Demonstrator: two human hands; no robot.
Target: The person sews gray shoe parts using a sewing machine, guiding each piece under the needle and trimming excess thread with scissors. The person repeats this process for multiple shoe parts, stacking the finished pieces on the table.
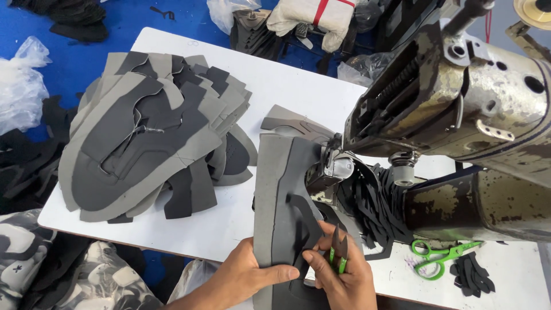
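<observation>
A grey and black shoe-upper piece (281, 195) stands on edge in front of me, running up to the presser foot (333, 166) of a worn sewing machine (459, 109). My left hand (247, 272) grips its lower edge, thumb across the grey side. My right hand (341, 275) pinches the piece's black part from the right and also holds small green thread snips (338, 250), blades pointing up.
A fanned stack of similar grey and black uppers (149, 132) lies on the white table (275, 74) at left. Green scissors (442, 255) and small black cut pieces (470, 275) lie at right. Black strips (376, 209) pile under the machine arm. Plastic bags and fabric sit on the blue floor.
</observation>
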